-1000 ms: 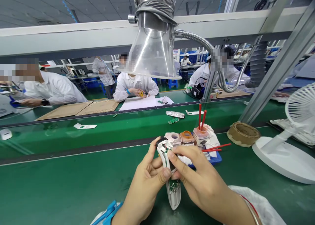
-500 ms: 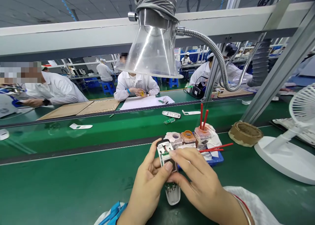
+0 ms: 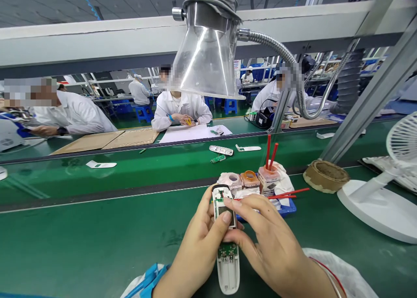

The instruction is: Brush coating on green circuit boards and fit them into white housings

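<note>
A long white plastic housing with a green circuit board and a dark screen in it stands out between my hands, its open battery end toward me. My left hand wraps round its left side, with the thumb on the screen's edge. My right hand pinches at the right side, index fingertip on the upper part of the board and thumb near the middle. The fingers hide part of the housing's sides.
Beyond my hands sits a blue tray with small jars and red sticks. Right of it are a tape roll and a white fan. Housing parts lie on the green belt. A clear hood hangs above; people sit opposite.
The housing has tilted, so more of its lower battery end shows. Both hands still hold it. The loose parts on the belt have shifted left in view.
</note>
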`<state>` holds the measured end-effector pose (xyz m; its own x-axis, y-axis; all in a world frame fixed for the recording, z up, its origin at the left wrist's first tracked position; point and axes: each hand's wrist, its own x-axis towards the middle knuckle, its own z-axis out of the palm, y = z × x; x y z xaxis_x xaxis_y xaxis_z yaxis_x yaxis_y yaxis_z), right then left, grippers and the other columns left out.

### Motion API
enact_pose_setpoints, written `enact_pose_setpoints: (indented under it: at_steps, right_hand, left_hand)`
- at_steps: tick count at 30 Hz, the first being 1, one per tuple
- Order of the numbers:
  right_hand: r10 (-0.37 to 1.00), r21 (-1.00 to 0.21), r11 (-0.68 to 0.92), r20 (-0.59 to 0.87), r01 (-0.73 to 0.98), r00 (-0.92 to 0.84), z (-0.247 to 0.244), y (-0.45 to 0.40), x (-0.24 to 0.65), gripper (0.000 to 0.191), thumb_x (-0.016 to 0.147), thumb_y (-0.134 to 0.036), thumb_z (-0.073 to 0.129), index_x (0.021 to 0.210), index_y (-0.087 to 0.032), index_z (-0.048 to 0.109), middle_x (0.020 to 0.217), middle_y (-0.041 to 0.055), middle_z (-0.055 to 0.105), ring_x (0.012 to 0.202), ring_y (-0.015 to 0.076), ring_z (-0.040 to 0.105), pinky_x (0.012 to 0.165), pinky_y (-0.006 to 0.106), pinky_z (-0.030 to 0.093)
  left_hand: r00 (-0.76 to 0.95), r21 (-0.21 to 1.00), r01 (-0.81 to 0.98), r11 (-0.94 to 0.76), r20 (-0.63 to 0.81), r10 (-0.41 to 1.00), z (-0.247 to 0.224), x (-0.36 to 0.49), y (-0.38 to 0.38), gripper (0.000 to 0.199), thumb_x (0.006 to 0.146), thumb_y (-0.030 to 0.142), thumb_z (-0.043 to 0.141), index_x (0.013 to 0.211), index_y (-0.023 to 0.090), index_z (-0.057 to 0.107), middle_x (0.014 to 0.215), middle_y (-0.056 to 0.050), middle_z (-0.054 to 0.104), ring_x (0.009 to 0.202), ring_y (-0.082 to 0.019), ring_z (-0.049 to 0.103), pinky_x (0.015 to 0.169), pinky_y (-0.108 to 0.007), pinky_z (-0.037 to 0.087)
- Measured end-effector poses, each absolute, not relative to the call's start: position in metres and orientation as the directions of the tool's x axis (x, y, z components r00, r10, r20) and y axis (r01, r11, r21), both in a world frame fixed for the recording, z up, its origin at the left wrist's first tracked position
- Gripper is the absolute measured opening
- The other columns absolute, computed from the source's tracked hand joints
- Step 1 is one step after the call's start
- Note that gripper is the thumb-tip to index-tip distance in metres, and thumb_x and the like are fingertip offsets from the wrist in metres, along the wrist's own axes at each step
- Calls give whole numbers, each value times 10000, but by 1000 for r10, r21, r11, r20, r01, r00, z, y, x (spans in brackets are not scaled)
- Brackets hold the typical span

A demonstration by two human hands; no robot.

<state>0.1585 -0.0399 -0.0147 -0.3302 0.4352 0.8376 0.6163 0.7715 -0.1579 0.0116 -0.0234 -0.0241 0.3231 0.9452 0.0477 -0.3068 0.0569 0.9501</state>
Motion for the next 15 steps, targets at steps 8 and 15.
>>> enact_pose_setpoints:
  at_steps: [8,15]
  right_hand:
    - [527,-188,742,756,644,-387,-10,-42,164,365,857,-120,568,1204,-37,489,1068,129,567,1037,224,484,868,353,478]
    - [535,-173,703,768,689,-353,-14,-41,161,342,862,-141,565,1186,-50,499,1031,136,588,1031,231,497,873,363,481]
  left_hand:
    - [403,932,-349,99,53,914,-30,11,-27,599,908,329,448,1430,368,157,1457,20,357,1336,-223,287,1091,-330,245]
    - [309,992,-130,0,40,950,-34,9,-28,518,912,362,432,1397,401,253,1506,110,222,1384,-146,132,1114,-240,151]
